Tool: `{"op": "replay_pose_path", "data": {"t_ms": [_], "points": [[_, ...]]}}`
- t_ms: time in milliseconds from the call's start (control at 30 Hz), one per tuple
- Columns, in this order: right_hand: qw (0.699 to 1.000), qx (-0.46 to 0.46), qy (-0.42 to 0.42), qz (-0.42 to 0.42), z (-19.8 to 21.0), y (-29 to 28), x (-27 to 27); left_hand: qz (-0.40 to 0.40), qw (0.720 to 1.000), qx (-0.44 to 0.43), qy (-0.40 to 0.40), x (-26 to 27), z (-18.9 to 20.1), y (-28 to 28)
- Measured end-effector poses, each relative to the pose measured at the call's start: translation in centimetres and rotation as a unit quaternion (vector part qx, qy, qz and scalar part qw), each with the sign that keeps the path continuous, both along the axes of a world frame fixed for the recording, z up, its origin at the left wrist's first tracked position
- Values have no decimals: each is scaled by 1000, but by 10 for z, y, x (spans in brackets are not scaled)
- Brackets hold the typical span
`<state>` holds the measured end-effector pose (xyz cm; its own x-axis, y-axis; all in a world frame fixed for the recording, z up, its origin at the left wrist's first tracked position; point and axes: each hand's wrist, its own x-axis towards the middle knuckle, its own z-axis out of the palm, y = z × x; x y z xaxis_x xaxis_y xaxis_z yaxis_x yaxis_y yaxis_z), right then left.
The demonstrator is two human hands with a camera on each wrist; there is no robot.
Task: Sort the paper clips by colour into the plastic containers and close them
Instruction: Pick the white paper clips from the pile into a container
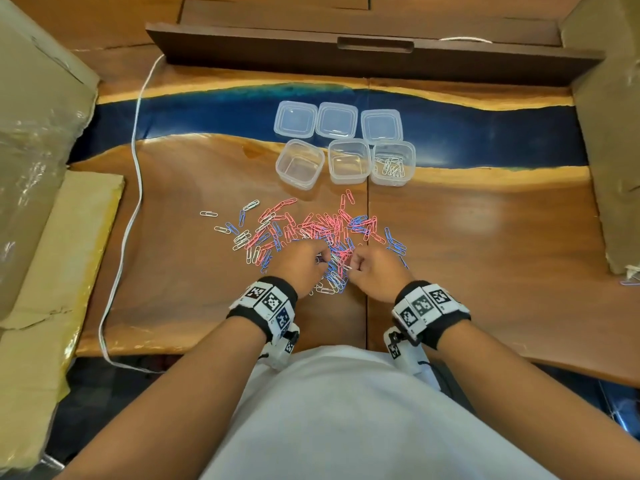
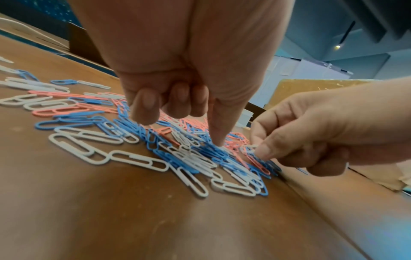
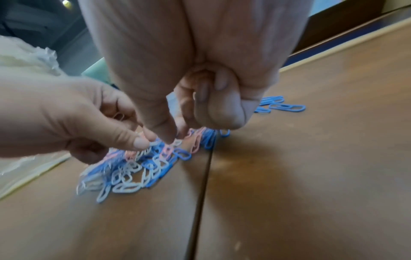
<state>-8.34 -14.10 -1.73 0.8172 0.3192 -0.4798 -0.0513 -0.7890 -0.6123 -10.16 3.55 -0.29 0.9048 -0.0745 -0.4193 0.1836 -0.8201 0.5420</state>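
Both hands work at the near edge of the heap of paper clips point(image 1: 311, 233), which lies spread on the worktop point(image 1: 485, 254) just nearer the person than the row of three open containers. Of that row, the right-hand container point(image 1: 393, 163) already holds a small batch of white clips; the middle container point(image 1: 348, 161) and the left-hand container point(image 1: 300, 164) look unfilled, and three lids point(image 1: 336, 120) sit just beyond the row. The left hand point(image 2: 177, 73) has its fingers curled in, with one finger point(image 2: 219, 133) stretched down onto the blue and white clips; a clip seems tucked among its fingers in the right wrist view, though I cannot tell how many it holds. The right hand point(image 2: 311, 133) pinches what looks like a white clip point(image 2: 251, 146) between thumb and fingertip at the top of the heap. The step in hand appears to be picking out white clips, and sorting seems at an early stage. To do it well, lift each clip straight up and slowly, since clips here overlap and can hook their neighbours; the left finger pressing the heap down should help free the pinched one. Gathering several whites in the palm before reaching to the right-hand container would save trips. Loose whites lying left of the heap are easier pickings than tangled ones.
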Motion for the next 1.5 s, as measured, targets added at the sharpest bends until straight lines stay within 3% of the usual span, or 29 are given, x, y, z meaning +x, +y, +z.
{"op": "replay_pose_path", "data": {"t_ms": [100, 233, 533, 633, 767, 933, 1000, 1067, 1200, 1300, 1400, 1500], "points": [[992, 67, 89, -52, 13, -10, -4, -49, 998, 32, -34, 6, -3, -3], [946, 141, 239, -168, 16, -20, -9, -122, 989, 66, -46, 17, -4, -7], [875, 283, 294, -260, 15, -18, -15, -225, 967, 114, -40, 29, -2, -10], [864, 303, 306, -262, 13, -19, -15, -206, 974, 84, -39, 27, -4, -6], [891, 286, 272, -224, 12, -18, -14, -69, 997, -41, -4, 23, -4, 7], [914, 236, 240, -227, 13, -4, -8, 56, 981, -173, 59, 10, 0, 23], [947, 174, 172, -207, 12, 5, -1, 76, 969, -223, 81, 7, 0, 27], [985, 91, 58, -132, 9, 12, 4, 100, 955, -258, 108, 6, -1, 29], [998, -37, -48, -31, 3, 23, 7, 176, 918, -307, 176, 3, -2, 32], [996, -76, -53, 8, 4, 27, 7, 217, 918, -283, 176, 3, 1, 32], [991, -117, -52, 29, 7, 28, 10, 179, 963, -177, 95, 1, -3, 34], [991, -127, -20, 37, 9, 29, 13, 167, 978, -111, 52, -1, -12, 37]]}}
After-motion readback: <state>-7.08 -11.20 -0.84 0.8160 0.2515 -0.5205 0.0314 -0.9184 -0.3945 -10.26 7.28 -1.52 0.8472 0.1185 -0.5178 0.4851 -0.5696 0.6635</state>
